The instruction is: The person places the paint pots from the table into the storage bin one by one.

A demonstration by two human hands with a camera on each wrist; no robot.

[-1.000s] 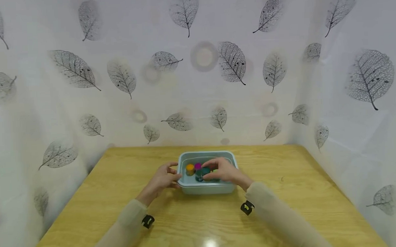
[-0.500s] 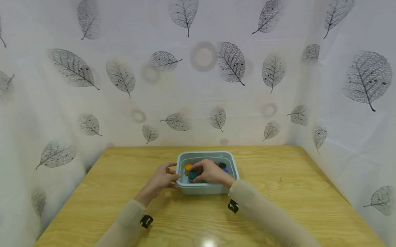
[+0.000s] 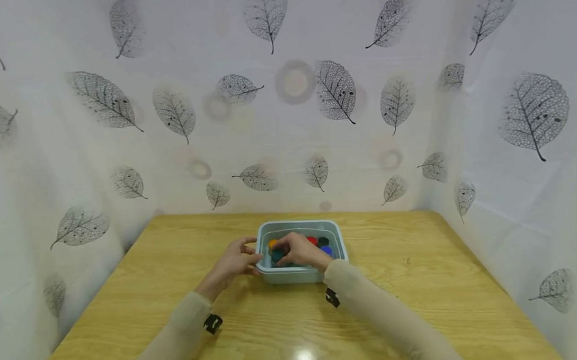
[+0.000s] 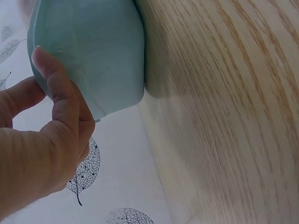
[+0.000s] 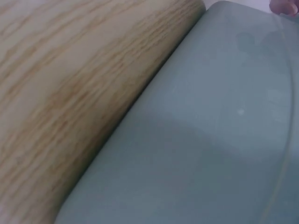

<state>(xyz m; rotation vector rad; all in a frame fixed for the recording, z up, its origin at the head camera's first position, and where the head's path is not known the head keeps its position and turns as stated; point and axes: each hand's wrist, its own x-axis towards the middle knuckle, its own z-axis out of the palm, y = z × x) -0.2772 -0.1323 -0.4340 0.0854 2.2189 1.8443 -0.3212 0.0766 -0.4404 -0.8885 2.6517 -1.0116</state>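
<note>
A pale blue-green plastic bin (image 3: 292, 277) stands on the wooden table. At its left end my left hand (image 3: 235, 259) holds the rim between thumb and fingers, which the left wrist view shows closely. Inside the bin, my right hand (image 3: 301, 250) pinches a small dark teal jar (image 3: 277, 256) near the left front corner. Just behind it sits an orange-topped jar (image 3: 272, 244), partly covered by the fingers. To the right of the hand are a red top (image 3: 312, 240), a black top (image 3: 323, 242) and a blue top (image 3: 326, 250). My right hand hides other contents.
The wooden table (image 3: 176, 247) reaches back to a white curtain (image 3: 287, 137) printed with grey leaves, which also hangs on both sides. In the right wrist view, the bin's outer wall (image 5: 187, 154) fills much of the picture.
My right hand has moved left inside the bin, and the teal jar now sits farther left. The red, black and blue tops have come into sight. My left hand stays at the rim.
</note>
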